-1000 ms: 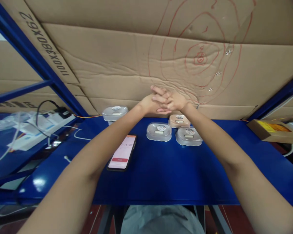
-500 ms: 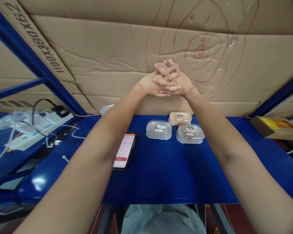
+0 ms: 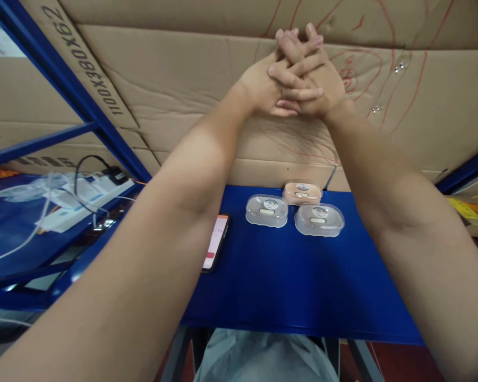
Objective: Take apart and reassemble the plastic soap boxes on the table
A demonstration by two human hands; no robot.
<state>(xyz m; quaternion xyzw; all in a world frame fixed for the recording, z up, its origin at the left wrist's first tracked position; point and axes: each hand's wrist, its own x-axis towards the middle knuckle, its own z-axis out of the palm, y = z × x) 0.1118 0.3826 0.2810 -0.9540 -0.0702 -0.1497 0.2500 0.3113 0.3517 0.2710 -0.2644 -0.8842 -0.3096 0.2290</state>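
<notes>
My left hand (image 3: pixel 258 87) and my right hand (image 3: pixel 331 85) are clasped together with the fingers interlaced, held high in front of the cardboard wall (image 3: pixel 175 90) with both arms stretched out. Neither hand holds an object. Far below them on the blue table (image 3: pixel 287 281) lie two clear plastic cases (image 3: pixel 266 210) (image 3: pixel 319 219) and a peach-coloured case (image 3: pixel 301 192) behind them. A phone (image 3: pixel 216 244) with a lit screen lies left of the cases, half hidden by my left forearm.
A power strip with cables (image 3: pixel 83 193) and plastic bags sits on the blue shelf at the left. A blue frame post (image 3: pixel 63 79) slants up the left side. A cardboard box with yellow print (image 3: pixel 472 212) shows at the right edge.
The clasped hands have risen from just above the cases to the top of the view. My left forearm now covers part of the phone and a case at the back left.
</notes>
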